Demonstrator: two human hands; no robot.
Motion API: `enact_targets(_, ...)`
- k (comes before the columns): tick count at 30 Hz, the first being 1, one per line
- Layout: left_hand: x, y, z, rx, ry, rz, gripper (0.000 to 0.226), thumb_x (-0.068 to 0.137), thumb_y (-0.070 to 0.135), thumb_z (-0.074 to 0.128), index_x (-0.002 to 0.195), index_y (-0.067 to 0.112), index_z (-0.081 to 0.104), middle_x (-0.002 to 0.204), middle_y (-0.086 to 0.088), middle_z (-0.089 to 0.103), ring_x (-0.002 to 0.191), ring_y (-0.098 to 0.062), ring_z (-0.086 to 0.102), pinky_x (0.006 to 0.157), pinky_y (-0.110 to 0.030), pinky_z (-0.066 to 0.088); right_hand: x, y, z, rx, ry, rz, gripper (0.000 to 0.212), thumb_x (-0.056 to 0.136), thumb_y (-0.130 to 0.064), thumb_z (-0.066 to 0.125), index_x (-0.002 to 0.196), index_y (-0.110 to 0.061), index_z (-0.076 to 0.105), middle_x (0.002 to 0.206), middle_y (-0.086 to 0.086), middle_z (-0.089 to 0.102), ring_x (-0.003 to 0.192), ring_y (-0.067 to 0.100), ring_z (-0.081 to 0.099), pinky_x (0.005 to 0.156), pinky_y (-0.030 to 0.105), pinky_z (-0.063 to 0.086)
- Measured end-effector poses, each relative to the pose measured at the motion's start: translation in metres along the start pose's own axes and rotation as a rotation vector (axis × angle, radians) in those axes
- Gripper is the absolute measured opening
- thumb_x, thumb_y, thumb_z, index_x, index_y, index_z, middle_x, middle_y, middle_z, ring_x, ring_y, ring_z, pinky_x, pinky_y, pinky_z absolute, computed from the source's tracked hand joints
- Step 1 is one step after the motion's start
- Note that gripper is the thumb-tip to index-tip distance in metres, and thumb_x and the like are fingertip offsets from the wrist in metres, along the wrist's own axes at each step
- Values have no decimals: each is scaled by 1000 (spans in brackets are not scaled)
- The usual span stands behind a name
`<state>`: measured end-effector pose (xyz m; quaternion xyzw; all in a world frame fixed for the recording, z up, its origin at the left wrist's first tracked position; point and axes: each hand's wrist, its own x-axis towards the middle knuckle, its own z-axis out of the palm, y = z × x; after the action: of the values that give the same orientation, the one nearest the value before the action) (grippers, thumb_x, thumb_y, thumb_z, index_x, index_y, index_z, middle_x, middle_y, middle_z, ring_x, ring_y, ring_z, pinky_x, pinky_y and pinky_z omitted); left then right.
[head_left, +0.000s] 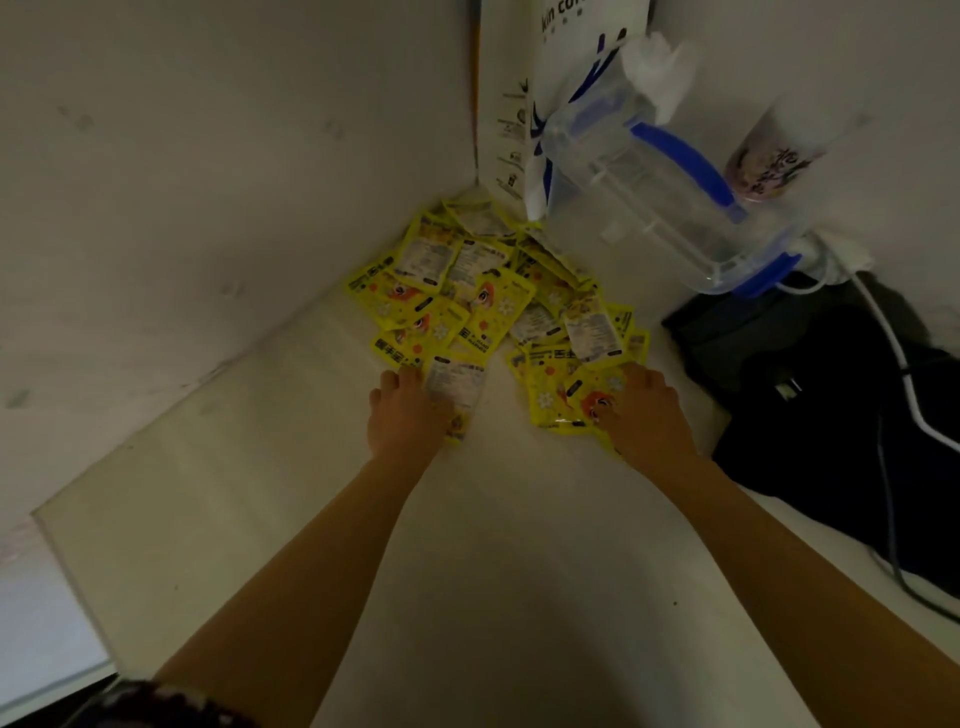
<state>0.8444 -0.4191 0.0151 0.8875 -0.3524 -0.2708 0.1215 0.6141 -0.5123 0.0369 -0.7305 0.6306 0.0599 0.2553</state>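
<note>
A heap of several yellow sachets (488, 296) lies on the white tabletop (467, 545) in the corner against the walls. My left hand (408, 415) grips one sachet (454, 387) at the near edge of the heap, thumb on its pale printed face. My right hand (647, 415) rests on the yellow sachets (558, 395) at the near right of the heap; its fingers curl over them, and whether it holds one is unclear.
A clear plastic container with a blue-clipped lid (670, 197) stands at the back right, beside a white printed bag (524, 104) and a patterned cup (769, 166). A black bag (831, 405) with a white cable (893, 353) lies along the right.
</note>
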Motion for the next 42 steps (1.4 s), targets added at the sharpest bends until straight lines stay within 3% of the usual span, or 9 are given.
enact_targets(10, -3, -4, 6, -104, -26, -37, 58, 77, 31, 71, 125, 11, 46, 121, -13, 54, 116, -34, 40, 92, -44, 39, 2, 1, 3, 27, -33, 132, 65, 87, -38, 63, 138, -13, 32, 126, 19, 44, 115, 40, 46, 94, 50, 42)
enact_targets(17, -21, -17, 4, -153, -114, -124, 46, 74, 28, 75, 112, 11, 57, 99, -7, 58, 115, -29, 39, 85, -41, 45, -12, 9, 15, 205, -29, 152, 53, 83, -39, 67, 123, -12, 47, 120, 14, 56, 109, 35, 53, 91, 50, 47)
enact_targets(21, -25, -16, 4, -138, -155, -121, 33, 73, 26, 73, 95, 11, 53, 98, -11, 57, 108, -30, 40, 73, -36, 42, -12, 12, 15, 259, -81, 159, 63, 78, -32, 75, 126, -9, 42, 121, 15, 52, 113, 35, 51, 92, 42, 45)
enact_targets(25, -32, -13, -1, -294, -128, -116, 24, 75, 12, 71, 92, 10, 54, 86, -4, 60, 70, -17, 58, 47, -23, 41, -15, 9, 14, 455, -125, 143, 57, 79, -22, 76, 122, -9, 41, 115, 10, 60, 102, 29, 61, 80, 32, 49)
enact_targets(29, -20, -15, -18, -334, -65, -88, 18, 77, 11, 70, 87, 11, 55, 75, -3, 59, 55, -12, 57, 47, -23, 44, -12, -2, 0, 491, -82, 63, 40, 81, -25, 74, 113, -13, 55, 102, 5, 64, 84, 18, 59, 70, 26, 47)
enact_targets(33, 12, -9, -44, -338, 43, -55, 17, 75, 12, 70, 85, 3, 60, 71, -13, 66, 54, -13, 64, 57, -31, 56, 14, -14, -22, 634, -1, 16, 25, 84, -20, 70, 106, -9, 65, 85, 0, 67, 64, -2, 62, 54, 4, 46)
enact_targets(36, 37, 5, -59, -270, 84, 7, 17, 77, 14, 70, 81, 2, 58, 69, -13, 60, 59, -22, 59, 53, -31, 44, 43, -23, -31, 622, 26, -16, 27, 85, -25, 70, 107, -9, 66, 97, 4, 70, 83, 14, 66, 79, 28, 54)
enact_targets(39, 59, 18, -63, -228, 58, 62, 16, 79, 15, 69, 78, 9, 54, 71, -7, 54, 74, -26, 56, 56, -30, 36, 71, -32, -34, 491, 56, 4, 34, 84, -32, 68, 104, -5, 64, 98, 5, 65, 90, 20, 61, 76, 30, 48)
enact_targets(42, 75, 20, -53, -205, 3, 78, 23, 82, 17, 68, 101, 6, 63, 98, -12, 65, 91, -27, 61, 71, -30, 41, 88, -39, -33, 357, 63, 22, 43, 82, -42, 67, 103, -5, 61, 106, 18, 61, 96, 35, 62, 82, 42, 53)
